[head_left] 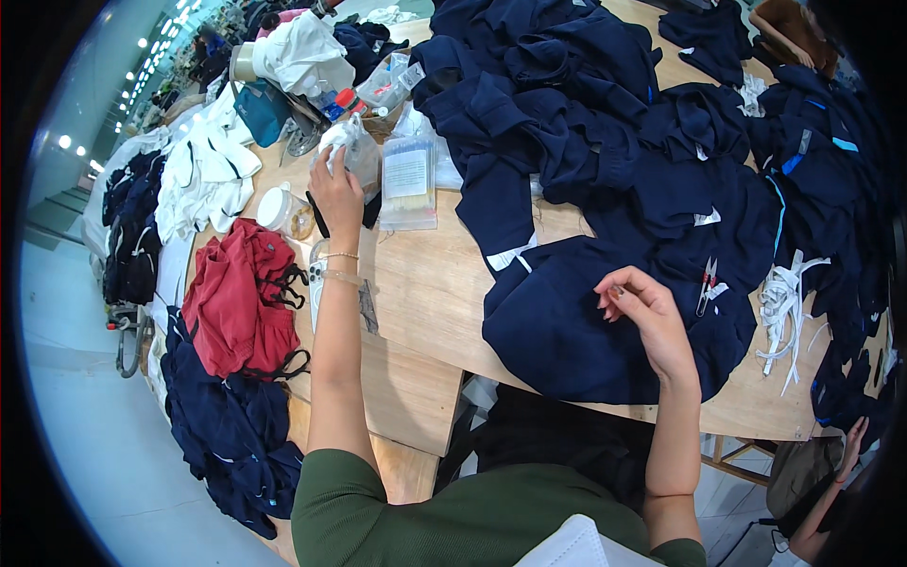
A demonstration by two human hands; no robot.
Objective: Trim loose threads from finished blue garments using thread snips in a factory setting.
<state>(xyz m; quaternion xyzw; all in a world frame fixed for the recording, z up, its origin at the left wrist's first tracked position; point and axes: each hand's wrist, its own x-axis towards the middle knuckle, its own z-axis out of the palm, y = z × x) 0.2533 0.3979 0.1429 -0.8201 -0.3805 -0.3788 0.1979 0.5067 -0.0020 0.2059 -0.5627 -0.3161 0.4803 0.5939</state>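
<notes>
My left hand (337, 194) reaches out over the back left of the table, its fingers spread and touching a crumpled white plastic bag (361, 156). Whether the fingertips grip any of the bag is hard to see. Beside it lies a clear flat packet (408, 184) with a printed sheet inside. Above a navy garment (567, 331) at the table's front edge hovers my right hand (650, 317), its fingers loosely curled and a little apart, with nothing visible in them. Small red-handled thread snips (707, 286) rest on the navy cloth to its right.
Navy garments (557, 76) heap across the back and right. Red garments (241, 302) lie at left, near a white-lidded jar (282, 208). White strips (782, 307) lie at right. A white garment (203, 175) hangs farther left. Another person's hand (855, 439) shows at lower right.
</notes>
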